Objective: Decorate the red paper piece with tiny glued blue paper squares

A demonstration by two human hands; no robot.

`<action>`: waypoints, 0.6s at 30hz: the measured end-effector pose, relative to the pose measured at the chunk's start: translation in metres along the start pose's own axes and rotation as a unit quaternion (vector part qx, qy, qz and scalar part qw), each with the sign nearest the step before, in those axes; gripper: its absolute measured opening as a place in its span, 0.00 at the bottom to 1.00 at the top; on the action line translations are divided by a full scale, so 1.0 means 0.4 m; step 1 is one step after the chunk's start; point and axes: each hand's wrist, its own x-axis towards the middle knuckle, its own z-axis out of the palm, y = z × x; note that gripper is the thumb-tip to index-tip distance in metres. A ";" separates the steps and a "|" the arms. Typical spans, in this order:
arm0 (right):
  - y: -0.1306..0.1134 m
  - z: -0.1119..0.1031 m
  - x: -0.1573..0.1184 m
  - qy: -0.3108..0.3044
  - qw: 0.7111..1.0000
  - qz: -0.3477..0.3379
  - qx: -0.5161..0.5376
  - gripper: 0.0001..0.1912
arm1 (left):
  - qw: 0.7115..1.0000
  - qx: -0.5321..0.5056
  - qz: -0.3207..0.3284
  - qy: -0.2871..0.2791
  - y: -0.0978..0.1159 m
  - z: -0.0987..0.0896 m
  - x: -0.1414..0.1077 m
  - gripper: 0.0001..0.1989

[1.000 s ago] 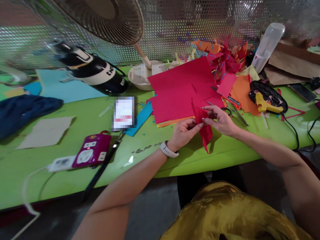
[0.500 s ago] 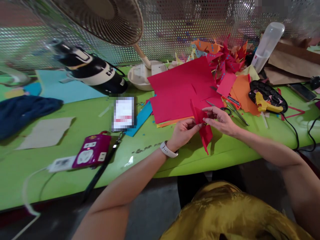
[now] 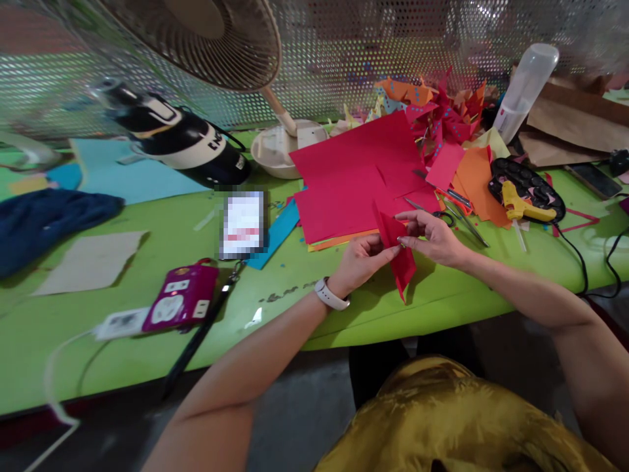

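Observation:
A folded piece of red paper point(image 3: 403, 265) is held up on edge just above the table's near side. My left hand point(image 3: 362, 262), with a pale watch on the wrist, pinches it from the left between thumb and fingers. From the right, my right hand point(image 3: 431, 239) grips the same paper with thumb and fingertips near its middle. Behind the hands lie large red sheets point(image 3: 351, 177) on top of orange and yellow ones. Scissors point(image 3: 445, 217) rest right of the sheets, close to my right hand.
On the green table point(image 3: 275, 314) stand a fan point(image 3: 289, 141) and a black bottle point(image 3: 206, 147). A phone point(image 3: 243, 224) and a purple power bank point(image 3: 181, 295) lie left. Right are a yellow glue gun point(image 3: 528, 206) on a black palette point(image 3: 521, 180) and paper scraps point(image 3: 442, 118).
The folded red paper has tilted slightly, its lower end shifting a little left. Both hands keep nearly the same place and grip.

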 end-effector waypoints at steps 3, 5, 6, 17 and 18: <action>-0.005 -0.001 0.000 -0.003 1.000 0.011 0.011 0.20 | 1.000 0.003 -0.003 -0.005 -0.003 -0.001 0.001 0.18; -0.008 -0.002 0.000 -0.007 1.000 0.018 0.020 0.20 | 1.000 0.004 -0.003 -0.007 -0.006 -0.002 0.001 0.18; -0.009 -0.002 0.000 -0.007 0.999 0.019 0.028 0.20 | 1.000 0.003 -0.004 -0.008 -0.006 -0.002 0.002 0.18; -0.034 -0.017 0.009 -0.038 0.989 0.089 0.112 0.15 | 0.998 -0.059 -0.019 -0.015 0.011 -0.001 0.002 0.17; -0.036 -0.016 0.008 -0.051 0.988 0.093 0.116 0.15 | 0.998 -0.059 -0.019 -0.019 0.010 -0.002 0.002 0.17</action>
